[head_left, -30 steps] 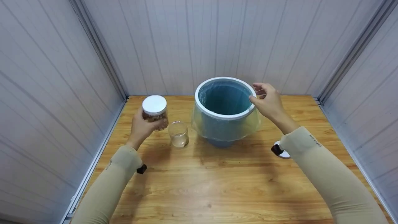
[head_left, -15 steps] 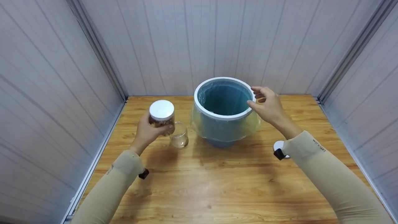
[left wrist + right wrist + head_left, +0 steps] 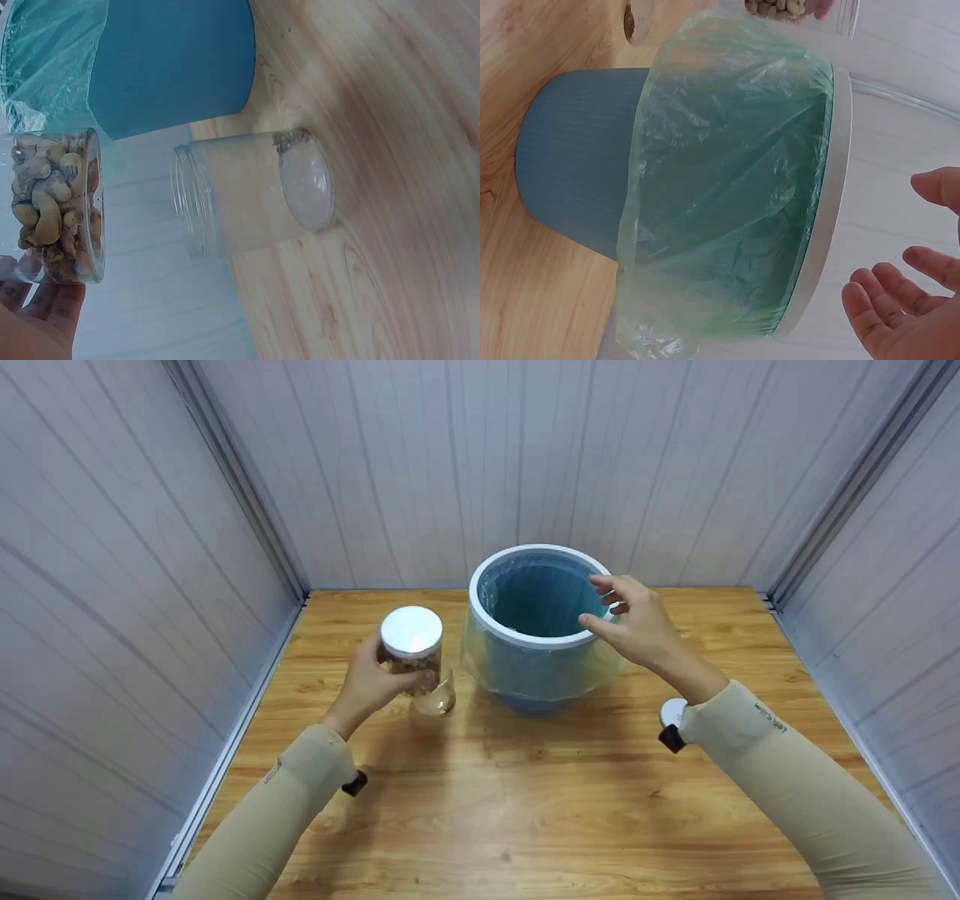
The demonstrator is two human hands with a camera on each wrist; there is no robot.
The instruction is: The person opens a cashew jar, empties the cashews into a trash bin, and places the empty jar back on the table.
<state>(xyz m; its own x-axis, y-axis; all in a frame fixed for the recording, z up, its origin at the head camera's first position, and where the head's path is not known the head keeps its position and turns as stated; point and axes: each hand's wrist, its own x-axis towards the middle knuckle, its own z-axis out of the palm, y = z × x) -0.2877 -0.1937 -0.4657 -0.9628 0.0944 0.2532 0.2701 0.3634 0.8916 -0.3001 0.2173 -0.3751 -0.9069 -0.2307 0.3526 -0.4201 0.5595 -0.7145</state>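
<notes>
My left hand (image 3: 369, 684) grips a clear jar of mixed nuts (image 3: 52, 202) with a white lid (image 3: 412, 630), raised above the table. Just below it, an uncapped clear jar (image 3: 251, 191) stands upright on the table, with some dark residue at its bottom edge; in the head view the nut jar overlaps it. To the right is a blue trash can (image 3: 585, 150) with a white rim ring (image 3: 840, 150) and a translucent green liner (image 3: 720, 180) folded down outside. My right hand (image 3: 643, 626), fingers loosely bent and holding nothing, hovers at the can's right rim.
A round white lid (image 3: 673, 709) lies on the wooden table (image 3: 510, 810), partly hidden by the right cuff. Panelled walls (image 3: 375, 472) enclose the table at the back and on both sides.
My left hand has carried the nut jar right and toward me, until it overlaps the uncapped jar. The right hand has shifted slightly left and down, over the can's rim.
</notes>
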